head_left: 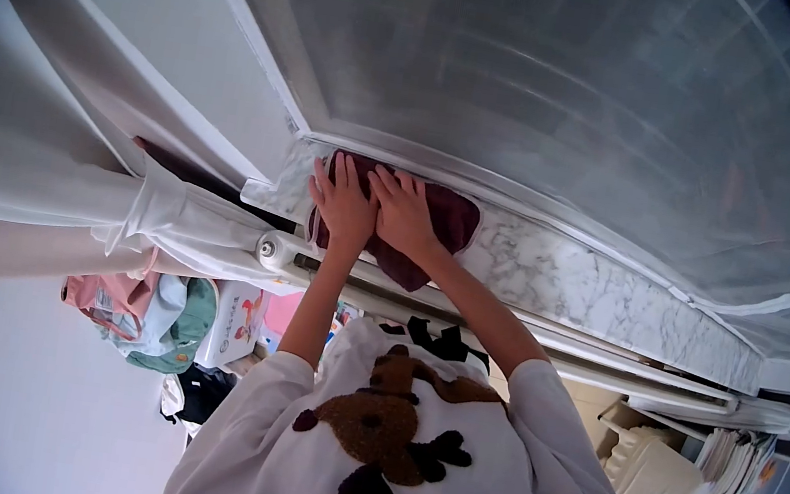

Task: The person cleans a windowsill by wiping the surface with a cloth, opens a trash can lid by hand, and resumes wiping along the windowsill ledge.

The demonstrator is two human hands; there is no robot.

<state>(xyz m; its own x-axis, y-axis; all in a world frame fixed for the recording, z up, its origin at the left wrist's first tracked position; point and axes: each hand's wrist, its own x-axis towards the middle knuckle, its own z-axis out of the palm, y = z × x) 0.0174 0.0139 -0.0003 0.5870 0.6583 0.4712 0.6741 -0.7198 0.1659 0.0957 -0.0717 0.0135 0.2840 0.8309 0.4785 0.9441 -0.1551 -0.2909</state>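
A dark maroon cloth (450,216) lies spread on the marble window sill (553,274), with one part hanging over the sill's front edge. My left hand (345,202) rests flat on the cloth's left part, fingers apart. Just right of it, my right hand (402,213) presses on the cloth's middle with its fingers stretched out. The two hands nearly touch. What lies under the cloth is hidden.
A large window pane (560,78) rises behind the sill. Below the sill runs a white radiator (281,251). A tied white curtain (157,198) hangs at the left, above pink and green bags (187,324). Books (733,461) stand at the lower right.
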